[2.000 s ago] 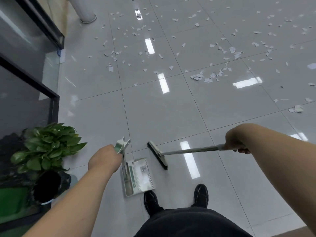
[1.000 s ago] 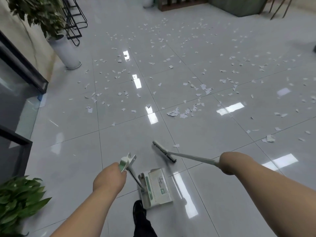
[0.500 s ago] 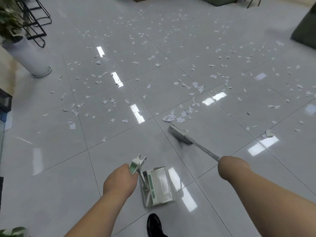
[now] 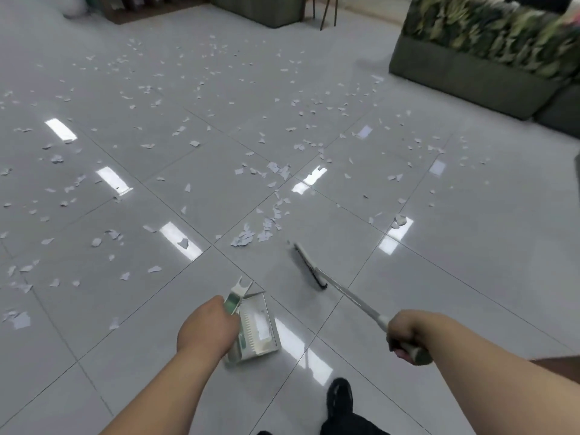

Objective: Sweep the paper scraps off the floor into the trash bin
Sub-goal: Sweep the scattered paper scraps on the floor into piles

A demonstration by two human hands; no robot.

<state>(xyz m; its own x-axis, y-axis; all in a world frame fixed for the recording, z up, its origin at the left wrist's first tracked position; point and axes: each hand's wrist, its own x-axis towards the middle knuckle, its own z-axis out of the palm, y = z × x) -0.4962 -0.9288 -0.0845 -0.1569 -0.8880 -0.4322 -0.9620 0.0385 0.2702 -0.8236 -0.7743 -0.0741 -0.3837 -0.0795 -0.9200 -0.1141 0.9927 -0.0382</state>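
While left hand [image 4: 205, 329] grips dustpan [image 4: 260, 334] and right hand [image 4: 405, 334] broom [image 4: 310, 271], scraps [image 4: 244, 238] strew tiles [image 4: 455, 277] before a sofa [image 4: 470, 73].

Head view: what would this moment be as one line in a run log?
left hand: grips dustpan | right hand: grips broom | broom head: beside nearest paper scraps, apart | trash bin: not seen

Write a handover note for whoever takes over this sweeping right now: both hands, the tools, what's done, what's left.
Left hand: grips the handle of the dustpan, held low near the feet.
Right hand: grips the broom by its handle, head forward and low.
Paper scraps: scattered across the floor; nearest cluster lies just beyond the broom head, to its left.
Done: no scraps plainly in the dustpan.
Left: sweep everything up and empty it into the trash bin, which is not in view.
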